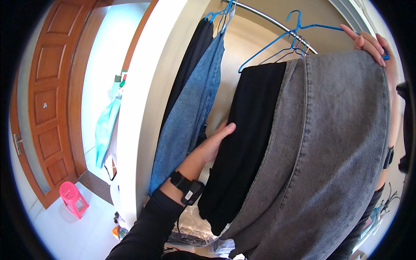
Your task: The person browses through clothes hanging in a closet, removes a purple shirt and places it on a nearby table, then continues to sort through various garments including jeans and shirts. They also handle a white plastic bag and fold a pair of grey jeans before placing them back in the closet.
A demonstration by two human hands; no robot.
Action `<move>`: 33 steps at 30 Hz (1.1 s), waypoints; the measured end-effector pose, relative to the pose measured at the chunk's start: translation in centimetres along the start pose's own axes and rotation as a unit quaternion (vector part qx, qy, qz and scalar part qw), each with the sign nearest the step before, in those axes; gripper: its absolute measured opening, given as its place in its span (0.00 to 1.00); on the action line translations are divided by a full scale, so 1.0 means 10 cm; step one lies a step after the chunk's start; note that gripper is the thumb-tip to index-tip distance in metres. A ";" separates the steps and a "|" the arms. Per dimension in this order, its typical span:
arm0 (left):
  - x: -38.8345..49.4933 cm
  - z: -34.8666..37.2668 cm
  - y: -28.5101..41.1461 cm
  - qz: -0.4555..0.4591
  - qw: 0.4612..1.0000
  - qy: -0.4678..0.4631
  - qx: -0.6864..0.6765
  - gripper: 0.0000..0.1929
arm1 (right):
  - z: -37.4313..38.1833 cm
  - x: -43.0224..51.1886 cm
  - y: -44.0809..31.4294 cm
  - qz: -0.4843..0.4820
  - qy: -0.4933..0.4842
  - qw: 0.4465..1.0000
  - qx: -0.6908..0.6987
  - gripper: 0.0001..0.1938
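Observation:
Grey denim jeans (341, 123) and a black garment (256, 107) hang side by side, folded over what looks like one blue hanger (263, 48). High on the right, my right hand (370, 45) holds that hanger's right end, at the top corner of the jeans. The hanger's hook (294, 14) stands free above the metal rail. My left hand (221, 138) grips the left edge of the black garment, thumb in front and fingers hidden behind it. Cloth covers most of the hanger's lower bar.
Blue jeans (198, 97) and dark trousers (188, 71) hang at the left of the closet rail (260, 13). Several spare hangers (297, 48) sit farther along it. Clear plastic packaging (195, 224) lies below. A pink stool (73, 198) stands near a wooden door (52, 97).

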State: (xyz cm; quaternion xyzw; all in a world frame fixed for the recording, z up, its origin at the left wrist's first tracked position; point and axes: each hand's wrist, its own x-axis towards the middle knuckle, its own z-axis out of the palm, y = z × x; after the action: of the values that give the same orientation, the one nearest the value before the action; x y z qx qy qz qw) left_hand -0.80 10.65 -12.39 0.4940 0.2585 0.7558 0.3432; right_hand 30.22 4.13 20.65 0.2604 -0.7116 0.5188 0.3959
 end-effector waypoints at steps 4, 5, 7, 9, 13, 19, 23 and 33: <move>0.21 0.01 0.35 0.054 0.997 0.048 0.017 0.32 | 0.05 0.05 0.15 0.033 0.024 0.999 -0.032 0.26; 0.36 0.03 0.41 0.085 0.994 0.054 0.038 0.31 | 0.05 0.12 0.21 0.038 0.004 0.999 -0.037 0.29; 0.69 0.06 0.50 0.136 0.985 0.077 0.078 0.28 | 0.05 0.29 0.32 0.050 -0.020 0.998 -0.040 0.31; 1.08 0.11 0.57 0.215 0.961 0.123 0.125 0.24 | 0.06 0.47 0.38 0.065 -0.027 0.997 -0.035 0.29; 1.71 -0.09 0.78 0.225 0.895 0.188 0.336 0.19 | 0.05 0.89 0.83 -0.005 0.179 0.982 -0.055 0.10; 1.76 -0.64 0.77 0.117 0.813 0.204 0.533 0.26 | -0.14 1.37 1.71 0.015 0.057 0.996 -0.071 0.09; 1.56 -0.74 0.70 0.078 0.835 0.186 0.513 0.28 | -0.06 1.52 1.83 0.005 0.061 0.996 -0.068 0.08; 1.28 0.25 1.36 0.138 0.985 -0.003 -0.107 0.32 | -0.47 1.60 1.11 -0.027 0.099 0.994 -0.045 0.11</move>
State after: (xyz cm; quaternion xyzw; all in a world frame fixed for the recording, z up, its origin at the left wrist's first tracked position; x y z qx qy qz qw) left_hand -5.58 12.16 5.78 0.4876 0.1045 0.8180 0.2868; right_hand 14.11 12.80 28.77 0.2090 -0.6846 0.4981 0.4894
